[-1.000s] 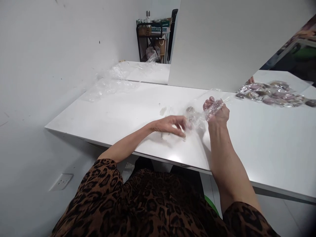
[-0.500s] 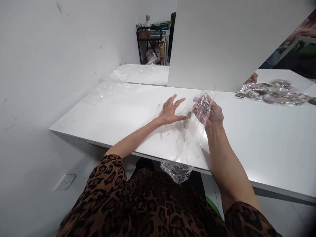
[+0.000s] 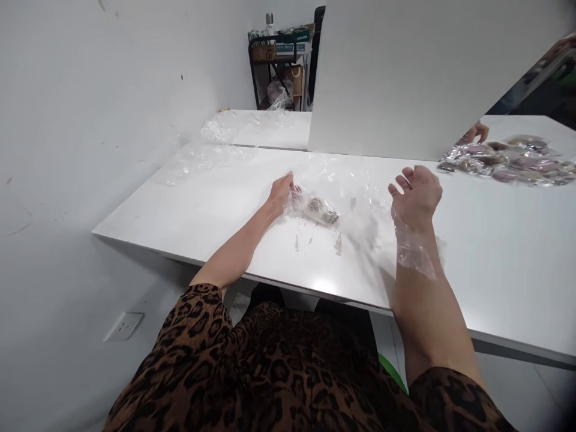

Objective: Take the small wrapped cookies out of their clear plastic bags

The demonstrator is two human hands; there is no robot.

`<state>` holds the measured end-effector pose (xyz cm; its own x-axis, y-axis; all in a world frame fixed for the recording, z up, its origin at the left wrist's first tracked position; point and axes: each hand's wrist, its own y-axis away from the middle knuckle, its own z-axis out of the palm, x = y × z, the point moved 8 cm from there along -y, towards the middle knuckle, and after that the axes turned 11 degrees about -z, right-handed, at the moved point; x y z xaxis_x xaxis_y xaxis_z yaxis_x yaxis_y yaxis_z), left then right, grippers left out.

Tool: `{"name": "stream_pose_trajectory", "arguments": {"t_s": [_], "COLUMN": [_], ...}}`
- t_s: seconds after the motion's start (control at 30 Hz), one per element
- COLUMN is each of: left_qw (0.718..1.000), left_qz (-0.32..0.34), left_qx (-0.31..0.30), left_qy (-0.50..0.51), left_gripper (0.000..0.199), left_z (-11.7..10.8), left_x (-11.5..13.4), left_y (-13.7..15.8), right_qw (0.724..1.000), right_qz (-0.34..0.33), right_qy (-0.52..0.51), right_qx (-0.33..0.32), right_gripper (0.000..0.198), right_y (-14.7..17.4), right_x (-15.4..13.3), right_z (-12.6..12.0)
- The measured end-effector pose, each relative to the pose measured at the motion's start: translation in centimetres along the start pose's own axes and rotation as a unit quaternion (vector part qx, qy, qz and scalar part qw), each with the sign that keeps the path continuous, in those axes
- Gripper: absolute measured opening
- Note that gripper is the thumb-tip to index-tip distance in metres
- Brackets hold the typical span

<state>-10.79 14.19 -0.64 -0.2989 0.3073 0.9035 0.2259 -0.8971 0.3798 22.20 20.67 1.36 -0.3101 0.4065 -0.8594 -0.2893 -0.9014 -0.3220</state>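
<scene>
Apparently closed left hand (image 3: 281, 191) on film (image 3: 360, 207)

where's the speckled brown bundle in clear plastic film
In the head view, the speckled brown bundle is near mid-picture, over the white tabletop, just right of the left hand.

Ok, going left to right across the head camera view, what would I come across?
Wall socket, loose crumpled plastic, left hand, brownish lumps with clear film around them, right hand, plastic-wrapped pinkish and brownish pieces.
</scene>
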Motion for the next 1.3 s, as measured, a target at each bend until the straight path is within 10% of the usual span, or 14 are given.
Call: {"name": "stream_pose_trajectory", "arguments": {"t_s": [0.33,0.43,0.63,0.73,0.93,1.13,1.3], "left_qw": [0.985,0.978,0.988,0.978,0.878,0.867,0.945], "left_qz": [0.059,0.062,0.061,0.171,0.375,0.275,0.152], "left_qx": [-0.161,-0.198,-0.109,-0.034,-0.108,-0.152,-0.109], "left_qy": [0.014,-0.010,-0.090,-0.117,-0.279,-0.387,-0.267], "left_gripper": [0.040,0.040,0.046,0.074,0.092,0.028,0.014], "left_z": [3.0,3.5,0.6,-0.6,5.0,8.7,7.1], "left_x": [2.5,2.8,2.8,4.9,6.8,3.7,3.7], "left_y": [2.4,2.9,0.8,1.2,6.8,6.0,3.8], "right_qw": [0.957,0.933,0.971,0.965,0.946,0.934,0.946], "right_qz": [0.102,0.129,-0.080,-0.131,-0.162,-0.188,-0.159], "right_qy": [0.198,0.213,0.133,0.141,0.167,0.180,0.212], "right_qx": [-0.185,-0.258,-0.184,-0.179,-0.226,-0.242,-0.187], "right_gripper": [0.071,0.054,0.026,0.019,0.016,0.009,0.011], "right_y": [6.6,7.3,5.2,5.3,6.7,6.4,4.8], "right_x": [1.4,2.1,-2.3,-4.1,-5.9,-5.9,-5.4], "right_z": [6.4,7.2,7.3,7.4,8.6,8.6,7.2]}}
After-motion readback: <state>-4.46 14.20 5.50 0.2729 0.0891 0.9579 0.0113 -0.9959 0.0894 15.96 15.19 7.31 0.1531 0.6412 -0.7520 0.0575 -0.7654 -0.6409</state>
